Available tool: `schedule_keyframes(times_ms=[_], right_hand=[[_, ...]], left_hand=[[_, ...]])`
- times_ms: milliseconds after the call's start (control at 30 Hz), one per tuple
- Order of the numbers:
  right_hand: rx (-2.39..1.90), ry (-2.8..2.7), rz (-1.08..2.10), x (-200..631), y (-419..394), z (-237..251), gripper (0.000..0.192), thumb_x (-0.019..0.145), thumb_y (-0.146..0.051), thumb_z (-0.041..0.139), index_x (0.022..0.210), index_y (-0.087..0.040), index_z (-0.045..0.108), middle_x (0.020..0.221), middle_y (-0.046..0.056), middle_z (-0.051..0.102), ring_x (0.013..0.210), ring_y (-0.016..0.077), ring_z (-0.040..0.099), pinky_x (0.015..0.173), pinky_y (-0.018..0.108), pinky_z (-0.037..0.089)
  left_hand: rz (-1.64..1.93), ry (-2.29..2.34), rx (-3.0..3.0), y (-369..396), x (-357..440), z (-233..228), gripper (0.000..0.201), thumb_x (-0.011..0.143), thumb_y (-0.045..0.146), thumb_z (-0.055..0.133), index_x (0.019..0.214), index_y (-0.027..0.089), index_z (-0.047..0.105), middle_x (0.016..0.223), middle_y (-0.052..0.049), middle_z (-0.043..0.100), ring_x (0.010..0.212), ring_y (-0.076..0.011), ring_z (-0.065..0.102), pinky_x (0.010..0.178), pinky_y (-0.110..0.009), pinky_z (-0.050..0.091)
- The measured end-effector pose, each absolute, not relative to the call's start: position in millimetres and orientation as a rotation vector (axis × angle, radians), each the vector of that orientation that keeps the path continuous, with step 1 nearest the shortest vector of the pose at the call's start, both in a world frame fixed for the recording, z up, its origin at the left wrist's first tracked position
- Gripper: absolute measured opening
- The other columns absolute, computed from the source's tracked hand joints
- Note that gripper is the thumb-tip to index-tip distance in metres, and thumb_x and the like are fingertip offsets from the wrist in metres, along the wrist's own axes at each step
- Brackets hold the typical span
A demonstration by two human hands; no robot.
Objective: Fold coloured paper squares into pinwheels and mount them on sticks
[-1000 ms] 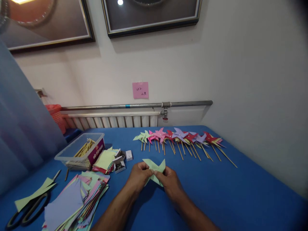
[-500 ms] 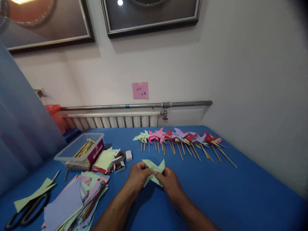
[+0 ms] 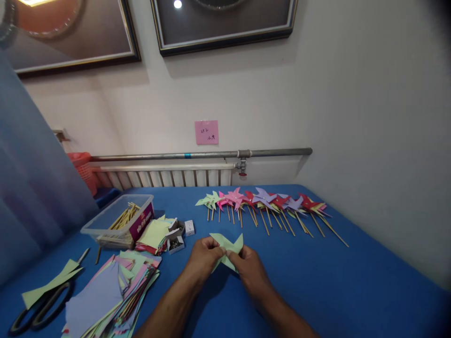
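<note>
A pale green paper pinwheel [image 3: 229, 244] with folded blades is held over the blue table, between my two hands. My left hand [image 3: 205, 257] is closed on its left side, thumb pressed near the centre. From the right, my right hand [image 3: 251, 266] pinches it, with that thumb close to the other one. The thumbs cover the pinwheel's middle, so whether a pin sits there is hidden. Beyond my hands lies a row of finished-looking pinwheels [image 3: 265, 197] on sticks, in green, pink, red and purple.
Left of my arms lie a stack of coloured paper [image 3: 95, 295], black-handled scissors [image 3: 52, 305] under green paper strips, and smaller paper squares [image 3: 155, 233]. Small boxes of pins [image 3: 175, 244] stand beside them. A clear plastic box [image 3: 102, 220] holds wooden sticks. The wall runs behind.
Both hands keep nearly the same grip on the green pinwheel. The whole view has shifted very slightly; nothing on the table has visibly moved.
</note>
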State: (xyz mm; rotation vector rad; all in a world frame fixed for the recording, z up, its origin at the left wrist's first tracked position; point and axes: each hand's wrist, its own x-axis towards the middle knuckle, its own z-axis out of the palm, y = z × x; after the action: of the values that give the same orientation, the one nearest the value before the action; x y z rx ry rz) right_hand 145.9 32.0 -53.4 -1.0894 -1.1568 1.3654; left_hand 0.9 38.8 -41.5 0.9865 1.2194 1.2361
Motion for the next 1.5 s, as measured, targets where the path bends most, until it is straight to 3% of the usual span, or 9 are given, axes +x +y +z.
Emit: schedule_keyframes(times_ms=[167, 333, 467, 767, 1067, 1167, 1267, 1333, 1500], right_hand=[[-1.117, -1.186, 1.329, 146.9, 32.5, -56.6, 0.041, 0.074, -0.049, 0.082, 0.099, -0.016, 0.083, 0.086, 0.007, 0.083, 0.076, 0.0266, 0.073, 0.070, 0.033, 0.053], [-1.018, -1.150, 1.399, 148.1, 31.7, -58.2, 0.040, 0.078, -0.047, 0.078, 0.104, -0.016, 0.081, 0.094, 0.008, 0.085, 0.087, 0.0302, 0.078, 0.081, 0.037, 0.059], [-1.043, -1.156, 1.370, 148.4, 32.1, -58.3, 0.039, 0.078, -0.047, 0.078, 0.103, -0.018, 0.082, 0.092, 0.008, 0.085, 0.092, 0.0329, 0.080, 0.083, 0.039, 0.062], [-1.076, -1.166, 1.336, 148.2, 36.5, -65.2, 0.047, 0.076, -0.055, 0.082, 0.104, -0.017, 0.082, 0.093, 0.009, 0.085, 0.089, 0.0321, 0.079, 0.076, 0.037, 0.061], [-1.046, -1.162, 1.360, 148.1, 34.2, -62.0, 0.048, 0.076, -0.053, 0.082, 0.106, -0.016, 0.081, 0.100, 0.010, 0.086, 0.095, 0.0336, 0.079, 0.078, 0.037, 0.061], [-1.066, -1.144, 1.371, 148.5, 35.2, -64.8, 0.047, 0.076, -0.053, 0.080, 0.107, -0.017, 0.081, 0.096, 0.009, 0.086, 0.092, 0.0335, 0.080, 0.078, 0.038, 0.062], [-1.064, -1.130, 1.394, 148.5, 36.9, -67.0, 0.045, 0.076, -0.050, 0.078, 0.107, -0.017, 0.082, 0.097, 0.009, 0.086, 0.093, 0.0337, 0.080, 0.081, 0.039, 0.063], [-1.078, -1.135, 1.387, 148.5, 37.1, -66.5, 0.044, 0.076, -0.049, 0.077, 0.105, -0.017, 0.083, 0.098, 0.009, 0.086, 0.093, 0.0341, 0.080, 0.082, 0.039, 0.062], [-1.132, -1.138, 1.371, 149.3, 35.5, -60.1, 0.041, 0.075, -0.049, 0.076, 0.101, -0.017, 0.083, 0.093, 0.009, 0.086, 0.094, 0.0358, 0.080, 0.084, 0.040, 0.062]], left_hand=[[1.222, 1.249, 0.965, 34.5, 1.9, -32.4, 0.028, 0.052, 0.038, 0.080, 0.056, 0.022, 0.057, 0.049, 0.004, 0.054, 0.046, -0.0093, 0.039, 0.049, -0.025, 0.027], [1.240, 1.201, 0.981, 26.5, -2.9, -10.8, 0.039, 0.062, 0.051, 0.081, 0.058, 0.021, 0.057, 0.050, 0.006, 0.048, 0.049, -0.0088, 0.036, 0.053, -0.024, 0.027], [1.209, 1.196, 0.974, 23.9, -5.1, -5.7, 0.045, 0.061, 0.057, 0.082, 0.059, 0.020, 0.057, 0.050, 0.007, 0.047, 0.050, -0.0086, 0.036, 0.053, -0.024, 0.027], [1.176, 1.264, 1.022, 38.6, -4.2, -36.3, 0.032, 0.055, 0.040, 0.084, 0.063, 0.020, 0.060, 0.050, 0.006, 0.054, 0.044, -0.0080, 0.039, 0.049, -0.023, 0.027], [1.104, 1.322, 1.106, 36.6, -4.7, -31.6, 0.023, 0.067, 0.034, 0.076, 0.065, 0.021, 0.057, 0.051, 0.008, 0.049, 0.046, -0.0084, 0.036, 0.050, -0.024, 0.025], [0.942, 1.415, 1.354, 31.2, -24.4, -9.0, 0.015, 0.081, 0.032, 0.068, 0.073, 0.020, 0.064, 0.059, 0.005, 0.056, 0.054, -0.0113, 0.046, 0.057, -0.024, 0.033], [0.710, 1.847, 1.819, 27.5, -56.4, 18.0, 0.012, 0.090, 0.024, 0.063, 0.082, 0.020, 0.071, 0.077, -0.002, 0.072, 0.076, -0.0173, 0.064, 0.068, -0.027, 0.039], [0.457, 2.215, 1.936, 26.5, -76.2, 30.9, 0.019, 0.095, 0.024, 0.057, 0.088, 0.020, 0.075, 0.092, -0.009, 0.079, 0.090, -0.0240, 0.071, 0.071, -0.030, 0.040], [0.128, 2.406, 1.938, 26.5, -99.1, 36.9, 0.031, 0.099, 0.026, 0.049, 0.102, 0.023, 0.080, 0.109, -0.014, 0.083, 0.103, -0.0310, 0.076, 0.076, -0.035, 0.047]])
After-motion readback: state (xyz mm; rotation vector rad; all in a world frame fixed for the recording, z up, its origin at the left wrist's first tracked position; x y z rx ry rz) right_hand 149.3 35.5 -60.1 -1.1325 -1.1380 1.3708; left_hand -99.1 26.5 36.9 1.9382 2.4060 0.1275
